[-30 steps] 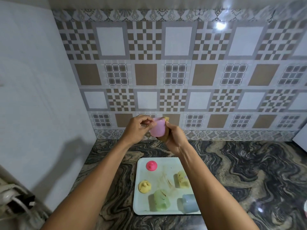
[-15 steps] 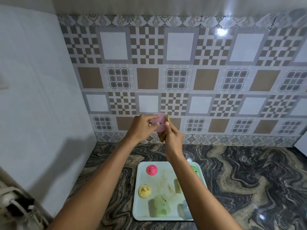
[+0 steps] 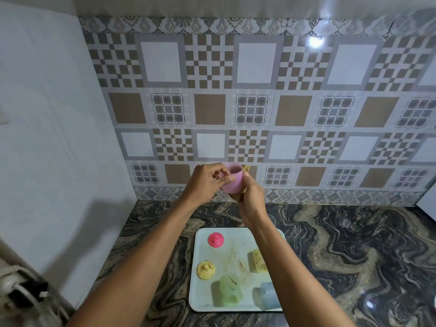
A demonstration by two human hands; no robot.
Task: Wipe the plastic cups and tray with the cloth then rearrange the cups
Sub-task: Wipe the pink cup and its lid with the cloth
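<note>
My left hand (image 3: 206, 182) grips a lilac plastic cup (image 3: 232, 178) by its handle, raised in front of the tiled wall with its mouth turned toward me. My right hand (image 3: 252, 199) holds a tan cloth (image 3: 245, 185) against the cup's right side; most of the cloth is hidden. Below lies a pale tray (image 3: 203, 251) with brown smears. On it sit a pink cup (image 3: 215, 240), a yellow cup (image 3: 205, 269), a green cup (image 3: 230, 294), a blue cup (image 3: 267, 296) and another yellow cup (image 3: 258, 260) partly behind my right forearm.
The tray lies on a dark marbled countertop (image 3: 354, 256) that runs wide to the right. A plain white wall (image 3: 47, 161) closes the left side and a patterned tile wall (image 3: 259, 102) the back. Some grey and black equipment (image 3: 21, 296) sits at the lower left.
The cup has turned in my hands so its open mouth now faces me. My right hand with the cloth has shifted along the cup's side. The view has tilted slightly.
</note>
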